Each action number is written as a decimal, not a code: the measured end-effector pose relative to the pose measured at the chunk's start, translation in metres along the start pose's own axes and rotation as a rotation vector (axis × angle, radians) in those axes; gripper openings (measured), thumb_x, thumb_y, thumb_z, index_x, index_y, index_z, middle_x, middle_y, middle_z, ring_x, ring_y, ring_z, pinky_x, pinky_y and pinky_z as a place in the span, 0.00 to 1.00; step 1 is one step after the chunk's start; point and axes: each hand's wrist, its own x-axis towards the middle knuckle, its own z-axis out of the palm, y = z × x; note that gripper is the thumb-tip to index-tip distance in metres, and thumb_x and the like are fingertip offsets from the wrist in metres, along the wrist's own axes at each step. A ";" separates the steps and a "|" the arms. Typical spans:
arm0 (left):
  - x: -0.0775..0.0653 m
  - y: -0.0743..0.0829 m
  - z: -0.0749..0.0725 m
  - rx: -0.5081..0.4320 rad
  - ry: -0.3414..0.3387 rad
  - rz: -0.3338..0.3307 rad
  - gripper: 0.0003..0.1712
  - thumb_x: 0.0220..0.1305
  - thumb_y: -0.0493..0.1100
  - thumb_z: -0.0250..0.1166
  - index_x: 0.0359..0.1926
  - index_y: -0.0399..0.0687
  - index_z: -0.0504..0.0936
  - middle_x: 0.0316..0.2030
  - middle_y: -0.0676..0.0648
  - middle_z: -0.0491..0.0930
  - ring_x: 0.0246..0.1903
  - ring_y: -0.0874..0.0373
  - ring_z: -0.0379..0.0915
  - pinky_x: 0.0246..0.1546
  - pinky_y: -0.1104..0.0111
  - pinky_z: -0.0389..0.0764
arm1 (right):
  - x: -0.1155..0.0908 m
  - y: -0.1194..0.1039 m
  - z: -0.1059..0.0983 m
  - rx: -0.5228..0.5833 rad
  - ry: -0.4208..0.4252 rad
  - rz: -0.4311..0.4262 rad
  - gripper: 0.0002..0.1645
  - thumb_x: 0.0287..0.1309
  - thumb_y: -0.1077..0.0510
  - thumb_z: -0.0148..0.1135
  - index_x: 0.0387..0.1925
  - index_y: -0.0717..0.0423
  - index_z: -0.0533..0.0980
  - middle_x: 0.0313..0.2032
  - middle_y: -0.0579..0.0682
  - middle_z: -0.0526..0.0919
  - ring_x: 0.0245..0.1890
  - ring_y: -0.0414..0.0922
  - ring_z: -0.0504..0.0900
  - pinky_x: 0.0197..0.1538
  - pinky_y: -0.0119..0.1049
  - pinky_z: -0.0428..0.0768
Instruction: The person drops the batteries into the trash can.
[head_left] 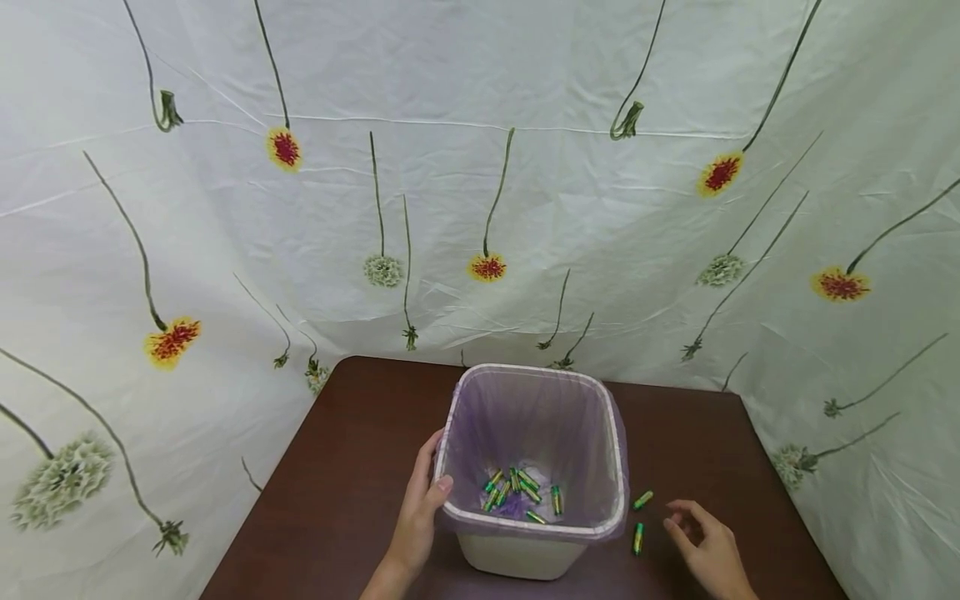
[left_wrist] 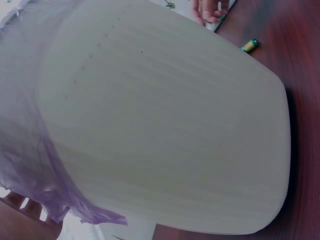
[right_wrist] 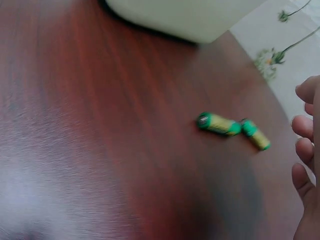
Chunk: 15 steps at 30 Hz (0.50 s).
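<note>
A pale waste bin (head_left: 517,556) stands tilted toward me, lined with a thin purple bag (head_left: 487,417) folded over its rim. My left hand (head_left: 418,500) grips the bin's left side, thumb over the rim and fingers against the outside. Several green-and-yellow batteries (head_left: 556,500) lie at the bottom of the liner. Right of the bin, two more lie on the table: a farther battery (head_left: 642,500) and a nearer battery (head_left: 637,539). Just beside them hovers my right hand (head_left: 707,546), fingers loosely bent, nothing between them. In the right wrist view, the two loose batteries (right_wrist: 218,124) nearly line up.
The dark reddish-brown table (head_left: 360,433) carries the bin near its front middle. A white flower-printed cloth (head_left: 442,192) hangs behind the table and along both sides. The bin's broad side wall (left_wrist: 175,130) fills most of the left wrist view.
</note>
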 end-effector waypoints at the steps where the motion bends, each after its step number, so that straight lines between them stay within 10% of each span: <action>1: 0.000 0.000 0.000 -0.001 0.001 0.000 0.35 0.73 0.37 0.49 0.79 0.47 0.57 0.73 0.38 0.60 0.67 0.44 0.62 0.62 0.69 0.67 | -0.002 0.003 0.004 -0.001 0.003 0.002 0.12 0.59 0.67 0.73 0.45 0.60 0.83 0.30 0.39 0.78 0.27 0.34 0.76 0.31 0.32 0.79; 9: 0.001 0.002 0.001 -0.001 -0.005 -0.005 0.35 0.74 0.38 0.48 0.79 0.45 0.56 0.74 0.37 0.59 0.67 0.46 0.61 0.63 0.70 0.66 | -0.027 0.024 0.034 -0.077 -0.050 0.146 0.16 0.61 0.54 0.75 0.45 0.61 0.82 0.31 0.42 0.78 0.28 0.37 0.74 0.32 0.33 0.77; 15: -0.001 0.002 0.001 -0.010 -0.006 -0.008 0.35 0.74 0.38 0.48 0.79 0.45 0.56 0.73 0.37 0.59 0.67 0.45 0.62 0.63 0.68 0.67 | -0.035 0.029 0.051 -0.186 -0.012 0.105 0.24 0.54 0.44 0.79 0.42 0.58 0.83 0.33 0.45 0.80 0.34 0.45 0.79 0.38 0.47 0.79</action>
